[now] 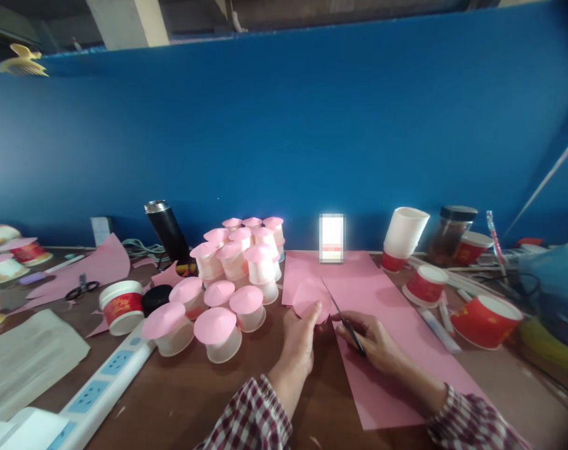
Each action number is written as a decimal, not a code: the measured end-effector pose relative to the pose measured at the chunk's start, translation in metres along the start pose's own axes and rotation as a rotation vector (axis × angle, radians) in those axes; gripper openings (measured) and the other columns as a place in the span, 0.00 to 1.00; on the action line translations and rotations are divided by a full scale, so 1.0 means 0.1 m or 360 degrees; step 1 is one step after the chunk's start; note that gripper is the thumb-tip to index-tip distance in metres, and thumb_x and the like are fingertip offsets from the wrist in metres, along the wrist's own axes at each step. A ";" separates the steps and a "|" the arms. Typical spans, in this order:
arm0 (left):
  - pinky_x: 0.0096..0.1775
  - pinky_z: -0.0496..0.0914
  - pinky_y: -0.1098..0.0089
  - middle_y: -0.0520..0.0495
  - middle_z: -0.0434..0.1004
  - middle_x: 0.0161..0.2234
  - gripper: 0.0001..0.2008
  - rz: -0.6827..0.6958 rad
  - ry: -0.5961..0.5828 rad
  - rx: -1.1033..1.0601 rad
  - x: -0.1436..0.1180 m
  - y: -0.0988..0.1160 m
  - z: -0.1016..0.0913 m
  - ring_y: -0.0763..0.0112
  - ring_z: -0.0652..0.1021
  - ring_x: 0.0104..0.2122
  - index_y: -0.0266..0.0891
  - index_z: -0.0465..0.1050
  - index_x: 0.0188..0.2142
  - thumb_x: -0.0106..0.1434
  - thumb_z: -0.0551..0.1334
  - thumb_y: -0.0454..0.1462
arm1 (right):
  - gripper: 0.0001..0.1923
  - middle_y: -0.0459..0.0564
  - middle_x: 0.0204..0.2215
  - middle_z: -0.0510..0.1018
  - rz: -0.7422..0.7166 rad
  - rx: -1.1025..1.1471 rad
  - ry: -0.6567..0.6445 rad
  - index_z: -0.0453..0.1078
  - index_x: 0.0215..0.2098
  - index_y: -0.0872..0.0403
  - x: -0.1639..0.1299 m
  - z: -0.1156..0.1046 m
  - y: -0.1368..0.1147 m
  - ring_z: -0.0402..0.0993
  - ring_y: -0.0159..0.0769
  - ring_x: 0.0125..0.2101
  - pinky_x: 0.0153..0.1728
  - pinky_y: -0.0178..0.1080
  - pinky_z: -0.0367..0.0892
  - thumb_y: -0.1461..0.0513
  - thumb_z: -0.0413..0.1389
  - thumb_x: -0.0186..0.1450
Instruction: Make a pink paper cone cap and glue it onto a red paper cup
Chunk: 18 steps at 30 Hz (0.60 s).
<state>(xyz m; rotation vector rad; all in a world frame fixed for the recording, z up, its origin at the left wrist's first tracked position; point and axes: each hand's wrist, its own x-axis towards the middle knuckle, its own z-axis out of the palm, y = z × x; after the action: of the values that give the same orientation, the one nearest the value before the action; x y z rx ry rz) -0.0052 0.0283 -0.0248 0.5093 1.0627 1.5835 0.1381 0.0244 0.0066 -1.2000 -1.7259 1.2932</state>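
Pink paper disc (307, 294), one: clamped in the left hand (298, 340), thumb on its near edge, fingers partly hidden; it overlaps the left part of the pink paper sheet (400, 353) in view. Black-handled scissors (355, 337), one pair: gripped in the right hand (372, 337), blade just beside the disc's right edge, contact cannot be told. Paper cups with pink conical tops (218, 331), a cluster: standing left of the sheet. White power strip (124, 375): nearer, on the left. Stacked white paper cups (405, 231): beyond the sheet's right edge, near a dark-lidded jar (450, 237)
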 end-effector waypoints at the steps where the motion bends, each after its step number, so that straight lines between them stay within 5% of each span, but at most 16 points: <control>1: 0.32 0.69 0.69 0.44 0.77 0.28 0.24 -0.0008 0.0018 0.0003 0.00 0.00 0.00 0.68 0.77 0.28 0.33 0.72 0.37 0.43 0.72 0.43 | 0.24 0.48 0.26 0.75 0.0000 0.0003 0.0000 0.72 0.44 0.59 0.00 0.00 0.00 0.66 0.32 0.24 0.24 0.33 0.62 0.48 0.55 0.59; 18: 0.30 0.70 0.70 0.44 0.77 0.28 0.24 -0.0031 0.0060 -0.0021 -0.02 0.05 0.03 0.67 0.78 0.28 0.33 0.72 0.37 0.42 0.73 0.42 | 0.25 0.48 0.25 0.74 0.0018 0.0021 0.0014 0.73 0.44 0.60 0.02 0.00 0.04 0.65 0.31 0.24 0.24 0.33 0.61 0.49 0.57 0.58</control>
<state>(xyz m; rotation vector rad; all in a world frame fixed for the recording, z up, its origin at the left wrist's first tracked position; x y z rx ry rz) -0.0051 0.0280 -0.0191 0.4604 1.0821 1.5872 0.1385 0.0264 0.0024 -1.2079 -1.7040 1.3020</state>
